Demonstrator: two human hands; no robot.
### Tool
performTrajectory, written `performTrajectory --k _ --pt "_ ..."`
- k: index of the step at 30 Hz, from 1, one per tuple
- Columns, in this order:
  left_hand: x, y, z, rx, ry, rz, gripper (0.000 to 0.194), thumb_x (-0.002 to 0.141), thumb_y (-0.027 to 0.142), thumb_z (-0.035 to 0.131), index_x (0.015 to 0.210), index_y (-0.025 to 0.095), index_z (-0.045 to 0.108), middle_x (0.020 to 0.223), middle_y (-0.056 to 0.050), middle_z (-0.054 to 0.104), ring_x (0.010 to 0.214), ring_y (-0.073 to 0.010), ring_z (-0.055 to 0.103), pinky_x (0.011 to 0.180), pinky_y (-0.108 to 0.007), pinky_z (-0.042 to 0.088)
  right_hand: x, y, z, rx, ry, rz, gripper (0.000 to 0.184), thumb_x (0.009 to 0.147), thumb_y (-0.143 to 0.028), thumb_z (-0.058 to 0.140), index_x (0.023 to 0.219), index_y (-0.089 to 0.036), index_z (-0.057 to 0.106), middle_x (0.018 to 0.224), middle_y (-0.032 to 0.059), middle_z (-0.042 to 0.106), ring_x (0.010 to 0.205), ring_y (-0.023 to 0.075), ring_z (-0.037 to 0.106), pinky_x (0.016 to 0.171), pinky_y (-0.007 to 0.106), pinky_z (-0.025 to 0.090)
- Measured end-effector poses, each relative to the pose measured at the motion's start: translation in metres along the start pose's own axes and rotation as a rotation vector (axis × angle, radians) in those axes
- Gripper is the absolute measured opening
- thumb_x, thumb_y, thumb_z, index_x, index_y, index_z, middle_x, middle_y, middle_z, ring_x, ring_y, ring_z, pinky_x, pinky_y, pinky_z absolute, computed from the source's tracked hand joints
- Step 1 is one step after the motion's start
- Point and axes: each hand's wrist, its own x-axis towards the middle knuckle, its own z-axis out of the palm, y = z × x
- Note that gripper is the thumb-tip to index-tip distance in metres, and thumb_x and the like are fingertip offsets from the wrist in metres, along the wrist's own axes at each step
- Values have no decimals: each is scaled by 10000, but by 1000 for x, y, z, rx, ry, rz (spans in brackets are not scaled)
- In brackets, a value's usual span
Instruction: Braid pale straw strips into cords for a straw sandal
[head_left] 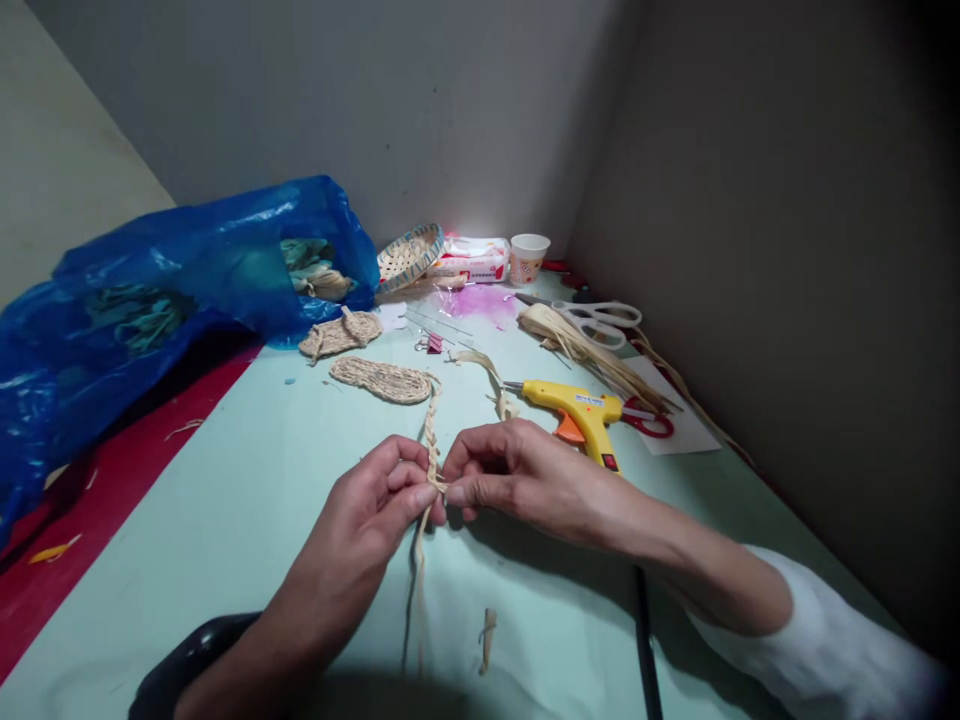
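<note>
Left hand (382, 498) and right hand (517, 480) pinch the braid (431, 432), its long axis pointing forward.

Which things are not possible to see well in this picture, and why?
All in the head view:
- Gripped part of the braid: hidden by fingers of the left hand and right hand.
- Deeper contents of the blue bag: hidden by plastic.
- Glue gun label: too small.
- Black strip: cut off by bottom edge.
</note>
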Motion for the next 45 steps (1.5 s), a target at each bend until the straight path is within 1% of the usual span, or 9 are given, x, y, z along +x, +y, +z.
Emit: performTrajectory --k 5,12,17,21,25,30,35,41,45 --pt "0 1 1 89 25 15 111 832 284 593 843 193 530 645 8 615 666 -141 526 632 -253 375 -3 -6 0 -183 62 -16 129 826 -225 557 792 -152 657 650 -12 574 593 99 473 518 199 326" --pt "3 5 5 123 102 -3 128 780 273 641 790 178 557 616 -10 651 635 -143 553 608 -246 372 -4 -10 -4 -244 52 -59 106 815 -201 547 755 -152 620 621 -29 522 569 90 432 499 202 303" --pt "0 4 4 34 72 -55 153 757 284 660 813 162 586 613 -15 653 463 -78 400 463 -222 251 -6 -13 -10 -284 1 -47 107 825 -215 549 772 -155 619 635 -27 530 578 93 429 505 208 302" --pt "-1 3 3 -6 58 -74 161 746 288 660 798 154 586 597 -7 635 433 -55 317 444 -212 200 -6 -12 -14 -215 -42 -38 151 844 -271 563 804 -149 643 686 -10 572 624 104 468 546 210 334" --pt "3 3 4 -13 56 -105 208 712 307 679 819 147 600 599 -5 632 426 -53 296 440 -211 181 2 0 -6 2 69 -54 233 838 -372 593 819 -145 639 688 -16 537 624 97 441 555 205 324" --pt "9 -4 4 100 82 -136 256 713 387 661 797 145 647 635 -13 651 431 -73 335 448 -223 197 16 18 15 175 244 -32 183 798 -315 616 752 -141 582 655 -23 524 597 87 429 540 200 319" --pt "13 -12 2 239 93 -74 266 713 425 636 648 168 610 622 -15 634 600 -157 516 568 -237 334 18 19 24 116 333 -28 125 769 -263 605 714 -152 588 634 -20 554 595 96 476 539 199 344" --pt "13 -15 5 424 86 45 299 754 449 585 599 199 532 584 12 561 608 -167 487 590 -246 348 16 12 27 -72 494 45 90 742 -223 594 679 -160 602 584 -26 542 582 102 482 524 208 311" --pt "18 -20 -2 296 49 14 356 722 520 623 596 195 550 581 11 533 603 -159 457 566 -233 352 12 5 18 -104 416 -4 122 770 -271 610 764 -154 646 640 -7 603 617 113 533 536 199 342"
